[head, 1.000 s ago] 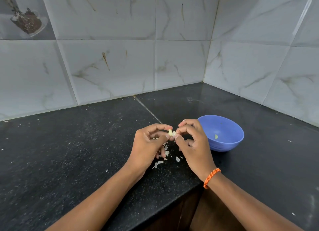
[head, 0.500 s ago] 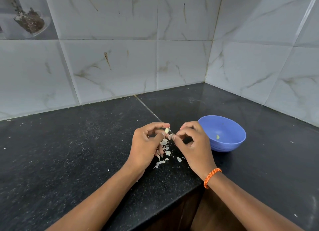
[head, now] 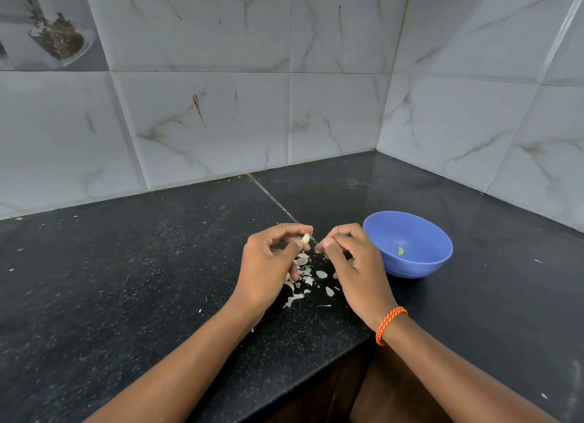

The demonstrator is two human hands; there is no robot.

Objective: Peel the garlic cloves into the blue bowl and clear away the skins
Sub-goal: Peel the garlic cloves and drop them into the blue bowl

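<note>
A garlic clove (head: 305, 238) was pinched in the left hand (head: 267, 264). The blue bowl (head: 410, 258) was placed nearer the right hand (head: 354, 261), whose fingertips were pressed together; nothing could be seen in them.

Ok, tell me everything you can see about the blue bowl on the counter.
The blue bowl is a small, round, periwinkle-blue bowl that looks like matte plastic, with faint ridges around its lower outer wall. It stands upright on the black speckled countertop, to the right of the right hand, which partly overlaps its near-left rim in this view; whether they touch cannot be told. Inside lies one small pale yellow-green piece, probably a peeled clove. Otherwise it looks empty.
</note>
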